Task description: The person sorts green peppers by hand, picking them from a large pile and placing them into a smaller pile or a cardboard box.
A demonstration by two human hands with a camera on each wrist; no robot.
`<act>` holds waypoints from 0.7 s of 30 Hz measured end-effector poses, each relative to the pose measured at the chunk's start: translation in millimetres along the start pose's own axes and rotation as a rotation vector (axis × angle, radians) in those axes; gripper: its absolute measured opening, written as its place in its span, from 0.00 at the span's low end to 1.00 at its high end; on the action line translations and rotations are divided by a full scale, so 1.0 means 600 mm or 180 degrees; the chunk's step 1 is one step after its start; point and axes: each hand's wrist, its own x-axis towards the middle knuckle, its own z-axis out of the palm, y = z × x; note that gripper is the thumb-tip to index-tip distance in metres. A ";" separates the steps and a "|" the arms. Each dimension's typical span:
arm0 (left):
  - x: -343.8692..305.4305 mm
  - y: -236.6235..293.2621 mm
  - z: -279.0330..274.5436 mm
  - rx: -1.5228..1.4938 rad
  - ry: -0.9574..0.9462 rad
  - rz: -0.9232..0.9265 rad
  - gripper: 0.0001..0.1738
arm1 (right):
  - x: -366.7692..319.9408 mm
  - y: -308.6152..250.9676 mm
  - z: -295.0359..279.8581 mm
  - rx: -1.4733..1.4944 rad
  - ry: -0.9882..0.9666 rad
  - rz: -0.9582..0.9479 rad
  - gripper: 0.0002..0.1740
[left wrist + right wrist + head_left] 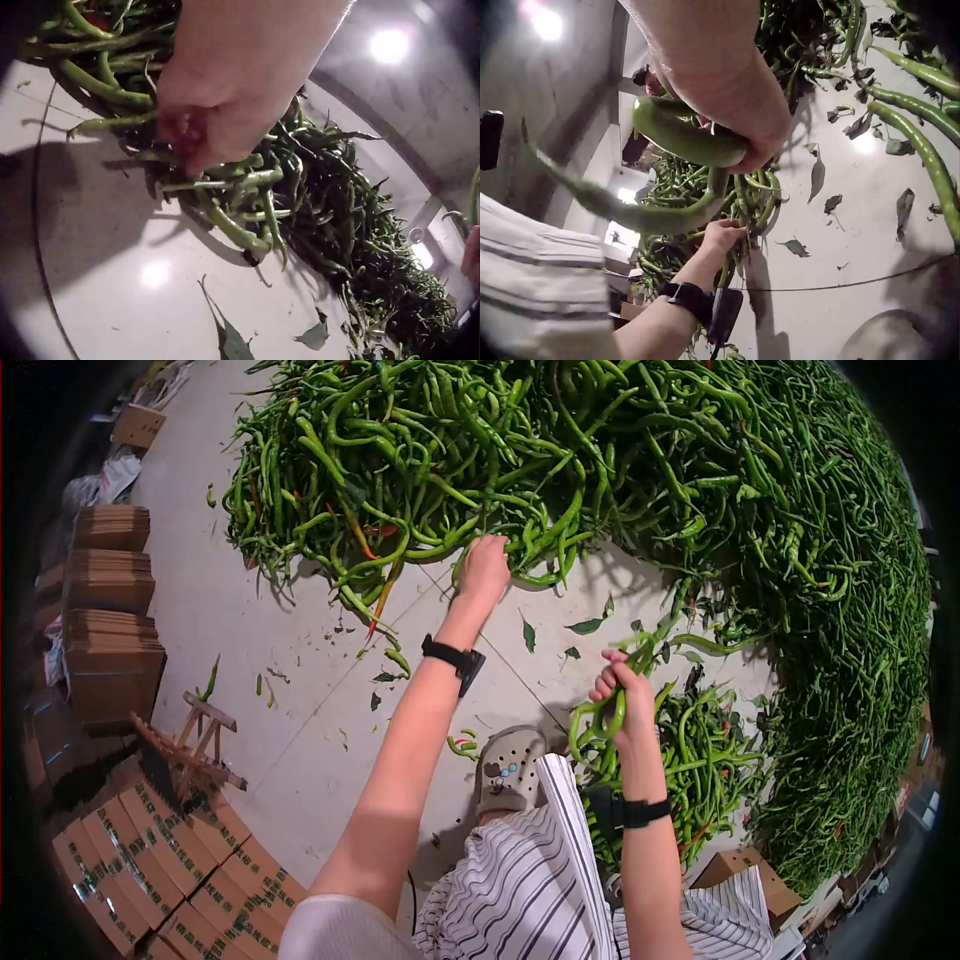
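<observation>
Grip of right hand (637, 700) clamped on peppers (682, 139), held above floor (310, 660), likely so bunch stays together. Left hand (485, 570) at pile (420, 440) edge, handy for picking; closure cannot be told.

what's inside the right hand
The right hand grips curved green peppers, with parts of them sticking out. What lies within its curled fingers is covered, so I can't tell how many it holds.
</observation>
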 end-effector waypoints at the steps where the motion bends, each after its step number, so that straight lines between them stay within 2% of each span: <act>1: 0.003 0.003 0.004 0.0029 -0.0134 -0.0002 0.12 | -0.017 -0.001 -0.010 -0.0017 0.0022 0.0018 0.09; 4: -0.005 0.029 -0.016 0.0080 -0.0478 -0.0130 0.11 | -0.065 -0.006 -0.038 -0.0064 0.0157 0.0058 0.11; 8: -0.094 0.072 -0.092 -0.0061 -0.1065 -0.0418 0.12 | -0.107 -0.006 -0.059 -0.0270 0.0361 0.0054 0.12; 11: -0.174 0.099 -0.118 -0.1639 -0.1112 -0.1221 0.12 | -0.108 0.008 -0.070 -0.0464 0.0256 0.0123 0.15; 14: -0.236 0.118 -0.107 -0.2216 -0.0607 -0.1678 0.17 | -0.103 0.016 -0.057 -0.0481 0.0144 0.0206 0.18; 15: -0.252 0.128 -0.107 -0.2086 -0.0719 -0.1651 0.16 | -0.104 0.016 -0.044 -0.0513 0.0167 0.0185 0.19; 18: -0.269 0.184 -0.133 -0.1802 -0.0837 -0.0325 0.14 | -0.098 0.028 -0.016 -0.0627 0.0328 -0.0020 0.18; 21: -0.281 0.205 -0.136 -0.1941 -0.1752 0.0594 0.12 | -0.098 0.036 -0.025 -0.1245 0.0576 -0.0367 0.18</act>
